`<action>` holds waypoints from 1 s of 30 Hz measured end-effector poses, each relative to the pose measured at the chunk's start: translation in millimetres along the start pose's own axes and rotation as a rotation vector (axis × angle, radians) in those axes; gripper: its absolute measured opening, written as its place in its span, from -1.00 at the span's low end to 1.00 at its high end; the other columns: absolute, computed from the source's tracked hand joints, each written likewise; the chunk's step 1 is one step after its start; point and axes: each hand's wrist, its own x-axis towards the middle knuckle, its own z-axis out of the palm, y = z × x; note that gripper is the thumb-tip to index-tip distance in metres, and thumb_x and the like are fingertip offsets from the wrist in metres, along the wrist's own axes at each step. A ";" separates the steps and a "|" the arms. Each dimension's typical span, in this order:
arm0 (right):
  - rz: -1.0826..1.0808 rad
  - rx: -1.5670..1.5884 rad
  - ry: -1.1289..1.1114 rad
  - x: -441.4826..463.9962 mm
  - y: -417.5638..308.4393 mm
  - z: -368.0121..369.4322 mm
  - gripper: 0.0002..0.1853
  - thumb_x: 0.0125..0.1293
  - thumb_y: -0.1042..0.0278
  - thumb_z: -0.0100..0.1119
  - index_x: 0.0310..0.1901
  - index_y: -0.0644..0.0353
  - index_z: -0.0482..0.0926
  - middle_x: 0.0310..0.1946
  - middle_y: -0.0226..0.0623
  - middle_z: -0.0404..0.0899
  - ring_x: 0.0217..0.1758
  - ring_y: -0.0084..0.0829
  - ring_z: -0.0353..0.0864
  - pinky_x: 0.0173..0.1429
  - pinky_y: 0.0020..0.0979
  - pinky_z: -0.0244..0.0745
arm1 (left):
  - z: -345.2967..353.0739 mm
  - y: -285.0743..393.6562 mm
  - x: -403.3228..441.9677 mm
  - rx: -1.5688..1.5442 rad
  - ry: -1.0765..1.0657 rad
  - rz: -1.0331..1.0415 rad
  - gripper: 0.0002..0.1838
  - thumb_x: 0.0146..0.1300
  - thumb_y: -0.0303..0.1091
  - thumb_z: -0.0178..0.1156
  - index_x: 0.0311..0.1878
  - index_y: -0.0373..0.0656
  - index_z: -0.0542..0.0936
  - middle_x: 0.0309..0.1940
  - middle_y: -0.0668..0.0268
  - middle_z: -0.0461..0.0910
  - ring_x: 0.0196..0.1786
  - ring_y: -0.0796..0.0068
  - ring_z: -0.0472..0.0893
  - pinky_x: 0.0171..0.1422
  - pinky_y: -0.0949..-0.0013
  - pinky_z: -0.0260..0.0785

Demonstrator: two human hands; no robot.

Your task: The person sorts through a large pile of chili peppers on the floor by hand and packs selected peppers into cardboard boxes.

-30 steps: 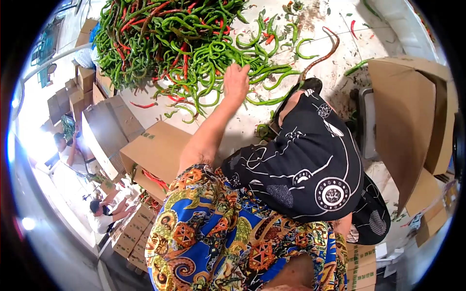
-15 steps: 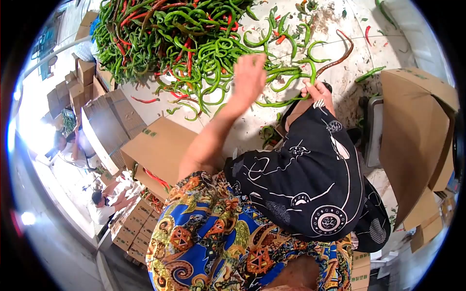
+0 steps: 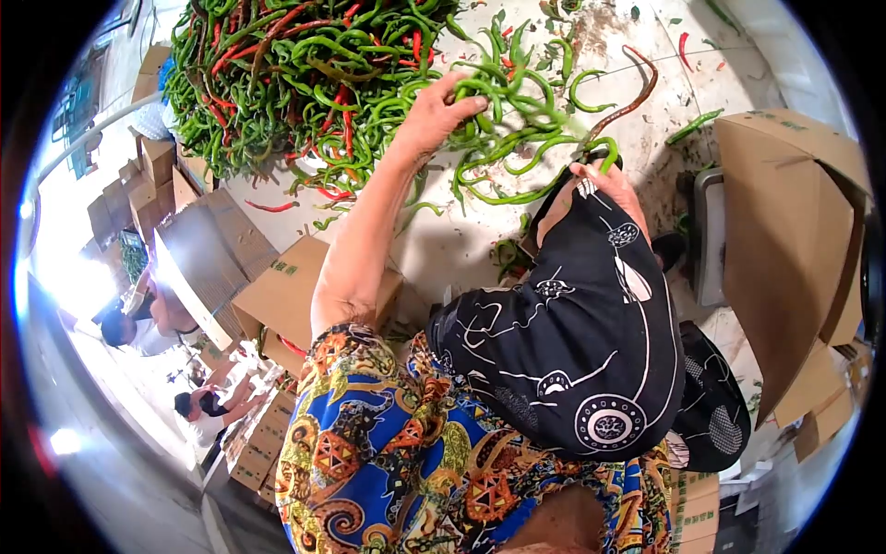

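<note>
Over a white floor, my left hand reaches into the upper middle of the frame, thumb and fingers narrowed on green peppers; blur hides how many. Those peppers curl in loops, their lengths trailing to the right and lower right, some smeared by motion.

My right hand, right of upper centre and just beyond my knee, pinches a curved pepper between thumb and fingers. It arches above the fingertips, one end bending down at the right toward my hand.

Just above that grip, a brownish-red pepper slants from lower left to upper right, then hooks back toward upper left at its far tip. Whether its near end is in my fingers, I cannot tell. Between my hands, long green pods lie on the floor, most of them stretched left to right in shallow curves.

The pepper heap fills the upper left of the frame, green and red, pointing every way. Below it a lone red pepper lies nearly level. A tall carton stands at right; two people sit at far left.
</note>
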 end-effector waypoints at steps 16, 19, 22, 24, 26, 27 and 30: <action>-0.007 -0.128 -0.337 11.4 -49.9 68.4 -0.42 0.31 0.13 0.20 0.28 0.22 0.33 0.12 -0.37 0.45 0.10 -0.52 0.43 0.17 -0.47 0.35 | 67.4 40.8 -32.4 -0.936 -0.227 -0.068 -0.52 0.25 -0.27 0.14 0.15 -0.40 0.42 -0.17 0.16 0.59 -0.12 0.37 0.59 0.06 0.32 0.45; 0.021 -0.315 -0.436 20.2 -55.5 77.7 -0.34 0.19 0.06 0.34 0.24 0.23 0.36 0.03 -0.36 0.49 0.04 -0.50 0.48 0.15 -0.43 0.40 | 76.1 49.1 -19.4 -0.383 -0.198 0.006 -0.52 0.34 -0.23 0.09 0.22 -0.35 0.38 0.02 0.19 0.54 0.02 0.42 0.55 0.16 0.34 0.41; -0.033 -0.199 -0.324 21.5 -54.9 76.6 -0.36 0.11 0.27 0.43 0.19 0.24 0.36 0.02 -0.32 0.50 0.02 -0.48 0.52 0.15 -0.42 0.45 | 85.6 49.0 -13.4 -0.008 -0.108 0.236 -0.36 0.42 -0.01 -0.02 0.34 -0.34 0.26 0.20 0.10 0.39 0.20 0.40 0.42 0.21 0.39 0.37; -0.020 -0.231 -0.280 23.4 -53.8 63.1 -0.37 0.08 0.38 0.43 0.19 0.24 0.36 0.01 -0.31 0.52 0.02 -0.48 0.54 0.14 -0.42 0.47 | 89.7 54.7 -19.8 -0.593 -0.286 -0.061 -0.30 0.43 0.09 -0.08 0.37 -0.34 0.22 0.27 0.07 0.33 0.26 0.36 0.37 0.20 0.37 0.38; 0.030 -0.169 -0.202 25.5 -53.2 42.7 -0.45 0.11 0.49 0.35 0.16 0.26 0.40 -0.13 -0.26 0.59 -0.08 -0.40 0.61 0.05 -0.36 0.56 | 81.1 46.9 -17.8 -0.674 -0.348 -0.046 -0.30 0.46 0.13 -0.20 0.36 -0.33 0.23 0.31 0.04 0.30 0.31 0.25 0.37 0.12 0.23 0.47; -0.005 -0.041 -0.189 24.6 -55.0 37.5 -0.48 0.12 0.50 0.31 0.14 0.27 0.42 -0.16 -0.23 0.60 -0.09 -0.38 0.62 0.05 -0.34 0.58 | 76.2 44.4 -16.6 -0.617 -0.247 -0.041 -0.34 0.46 0.08 -0.19 0.34 -0.34 0.25 0.29 0.04 0.33 0.28 0.25 0.40 0.09 0.24 0.49; -0.112 0.152 -0.149 23.7 -60.4 4.9 -0.46 0.22 0.45 0.18 0.24 0.36 0.33 -0.15 -0.17 0.54 -0.07 -0.31 0.57 0.13 -0.30 0.52 | 51.6 28.5 -14.9 -0.553 0.059 -0.041 -0.54 0.41 -0.21 -0.02 0.26 -0.31 0.36 0.12 0.09 0.51 0.17 0.34 0.51 0.01 0.36 0.47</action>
